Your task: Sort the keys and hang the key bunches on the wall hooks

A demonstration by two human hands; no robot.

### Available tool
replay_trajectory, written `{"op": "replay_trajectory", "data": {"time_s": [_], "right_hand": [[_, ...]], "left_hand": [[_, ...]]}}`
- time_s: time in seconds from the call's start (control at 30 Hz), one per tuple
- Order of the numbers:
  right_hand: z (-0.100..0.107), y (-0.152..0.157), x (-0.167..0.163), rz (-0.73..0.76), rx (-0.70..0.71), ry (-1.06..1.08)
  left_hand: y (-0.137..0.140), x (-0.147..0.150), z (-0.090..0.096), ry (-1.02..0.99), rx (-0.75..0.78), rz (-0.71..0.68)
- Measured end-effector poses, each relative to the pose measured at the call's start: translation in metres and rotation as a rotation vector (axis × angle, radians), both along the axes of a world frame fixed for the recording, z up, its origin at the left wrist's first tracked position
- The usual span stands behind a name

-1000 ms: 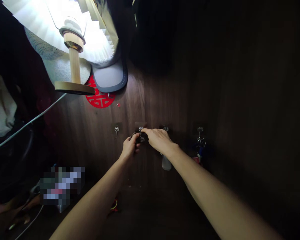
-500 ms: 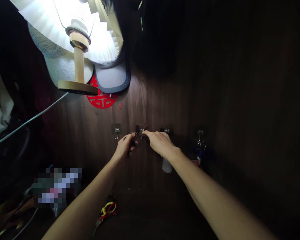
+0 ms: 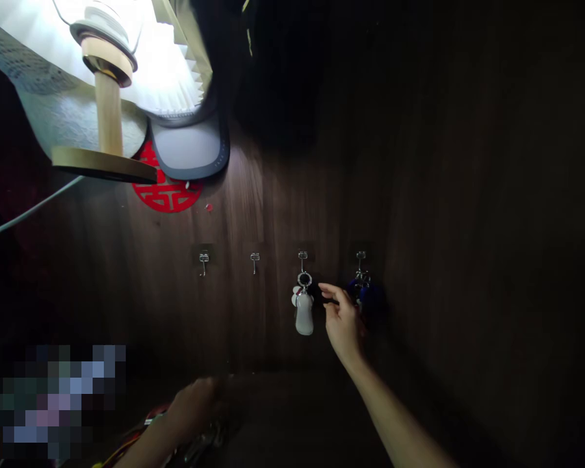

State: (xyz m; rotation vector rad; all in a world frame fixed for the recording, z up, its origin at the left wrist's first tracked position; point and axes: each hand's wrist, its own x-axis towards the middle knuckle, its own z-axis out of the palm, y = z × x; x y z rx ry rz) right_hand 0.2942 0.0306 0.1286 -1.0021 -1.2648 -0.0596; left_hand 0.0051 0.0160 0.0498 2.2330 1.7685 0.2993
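Note:
My right hand [image 3: 344, 322] is raised close to the dark wood-grain surface with its fingers apart, holding nothing. Just left of its fingertips, a pale bottle-shaped pendant [image 3: 304, 315] with a dark ring hangs from a metal hook [image 3: 303, 256]. Behind and to the right of that hand, a dark blue bunch [image 3: 365, 290] with metal rings hangs on another hook [image 3: 361, 256]. My left hand [image 3: 195, 403] is low, in shadow and smeared, its fingers not readable. Dim metal pieces [image 3: 207, 442], perhaps keys, lie below it. Two hooks at the left, one [image 3: 255, 261] and another [image 3: 203, 262], hang bare.
A lit table lamp [image 3: 108, 110] with a pleated shade stands out at the upper left, its white cord [image 3: 29, 213] running left. Behind it are a grey cap [image 3: 190, 149] and a red round paper cut-out [image 3: 168, 198]. A pixelated patch covers something at the lower left.
My left hand has dropped away from the second hook, down and to the left. The right hand has left that hook too, moving right and lower, fingers now spread. The view has shifted right.

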Motion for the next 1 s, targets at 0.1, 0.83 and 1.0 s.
{"op": "replay_trajectory", "data": {"time_s": [0.1, 0.83, 1.0], "right_hand": [[-0.012, 0.014, 0.004, 0.112, -0.079, 0.083], [0.048, -0.021, 0.035, -0.11, -0.406, -0.629], [0.086, -0.019, 0.028, -0.256, -0.346, -0.718]], "left_hand": [[0.01, 0.03, 0.04, -0.148, 0.169, -0.076], [0.045, 0.199, 0.104, -1.523, -0.326, -0.176], [0.047, 0.2, 0.105, -1.542, -0.283, -0.125]]}}
